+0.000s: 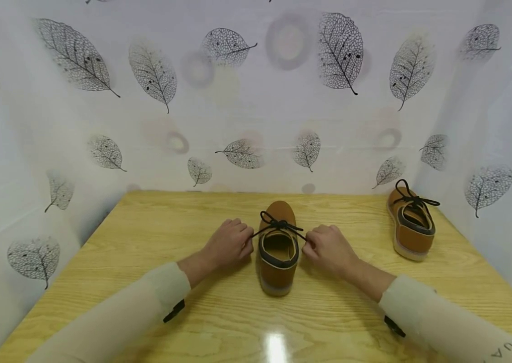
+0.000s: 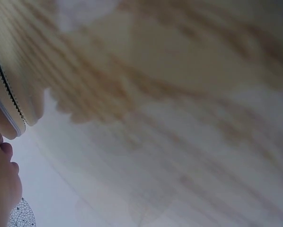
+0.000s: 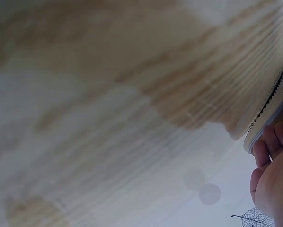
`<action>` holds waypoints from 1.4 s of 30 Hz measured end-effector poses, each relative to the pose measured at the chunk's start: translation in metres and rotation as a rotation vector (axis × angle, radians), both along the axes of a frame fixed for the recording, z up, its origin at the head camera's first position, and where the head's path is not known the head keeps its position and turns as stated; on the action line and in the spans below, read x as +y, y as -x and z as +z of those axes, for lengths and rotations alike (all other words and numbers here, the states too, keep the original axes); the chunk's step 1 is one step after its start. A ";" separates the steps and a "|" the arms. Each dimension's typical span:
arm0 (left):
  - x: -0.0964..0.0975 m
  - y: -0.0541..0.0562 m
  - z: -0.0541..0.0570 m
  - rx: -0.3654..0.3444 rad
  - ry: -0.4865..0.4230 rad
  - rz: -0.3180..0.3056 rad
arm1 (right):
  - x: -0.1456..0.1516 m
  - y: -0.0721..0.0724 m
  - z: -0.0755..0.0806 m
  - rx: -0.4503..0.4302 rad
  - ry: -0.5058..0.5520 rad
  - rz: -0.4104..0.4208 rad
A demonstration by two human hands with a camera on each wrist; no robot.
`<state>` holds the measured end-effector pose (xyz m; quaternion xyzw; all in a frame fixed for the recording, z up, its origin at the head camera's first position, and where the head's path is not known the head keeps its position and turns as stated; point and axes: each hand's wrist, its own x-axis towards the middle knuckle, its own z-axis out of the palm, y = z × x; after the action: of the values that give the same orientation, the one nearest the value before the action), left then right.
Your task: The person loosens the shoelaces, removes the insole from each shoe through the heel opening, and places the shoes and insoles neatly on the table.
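A brown shoe (image 1: 278, 280) with a dark collar stands in the middle of the table, toe pointing away from me. Across its front runs a black shoelace (image 1: 278, 223), tied with a loop on the left. My left hand (image 1: 229, 243) grips one strand of the lace just left of the shoe. On the other side, my right hand (image 1: 330, 249) pinches another strand, and both strands look taut. In the wrist views the shoe's pale sole edge (image 2: 30, 111) shows beside the curled fingers; the fingertips on the lace are mostly hidden.
A second brown shoe (image 1: 414, 237), its black lace tied in a bow, stands at the table's back right. The glossy wooden table (image 1: 183, 212) reflects the surroundings. Behind and along both sides hangs a white curtain (image 1: 256, 116) printed with leaves.
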<state>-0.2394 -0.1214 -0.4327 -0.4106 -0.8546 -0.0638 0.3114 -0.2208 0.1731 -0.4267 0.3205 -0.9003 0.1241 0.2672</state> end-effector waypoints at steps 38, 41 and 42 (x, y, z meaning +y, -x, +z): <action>-0.005 0.002 -0.001 0.018 -0.008 0.041 | 0.003 -0.001 0.001 -0.078 -0.047 -0.081; -0.005 0.002 -0.001 0.019 -0.013 0.038 | 0.003 -0.001 0.002 -0.088 -0.054 -0.082; -0.005 0.001 0.000 0.019 -0.014 0.038 | 0.003 -0.001 0.003 -0.095 -0.056 -0.085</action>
<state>-0.2408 -0.1268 -0.4331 -0.3925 -0.8589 -0.0599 0.3235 -0.2197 0.1759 -0.4241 0.2831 -0.9279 0.1023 0.2200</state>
